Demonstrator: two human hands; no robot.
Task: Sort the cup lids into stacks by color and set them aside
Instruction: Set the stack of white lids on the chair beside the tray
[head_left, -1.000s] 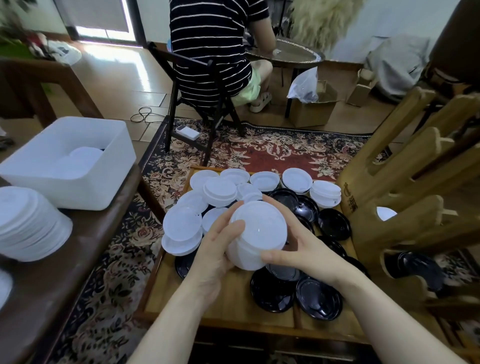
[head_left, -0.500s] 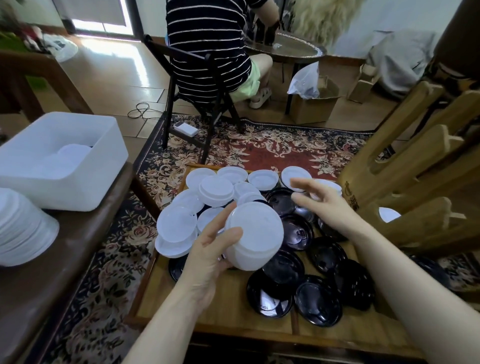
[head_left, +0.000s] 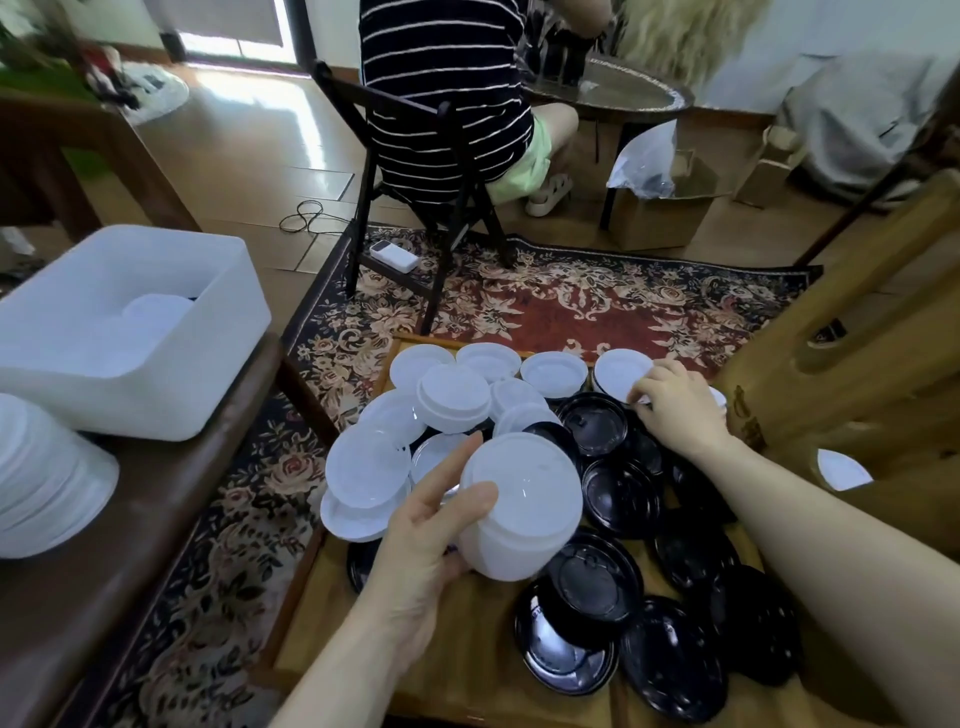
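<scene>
Left hand (head_left: 421, 540) grip closed round a stack of white lids (head_left: 519, 514), held above the worktop (head_left: 467, 660). Right hand (head_left: 675, 405) grip pinching a white lid (head_left: 618, 371) at the far edge, beside scattered black lids (head_left: 618, 493).

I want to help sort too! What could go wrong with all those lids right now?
1. The left hand holds the white stack alone, tilted; lids might slide off.
2. The right hand reaches over the black lids for a white lid at the table's far edge; it might get knocked onto the rug.
</scene>
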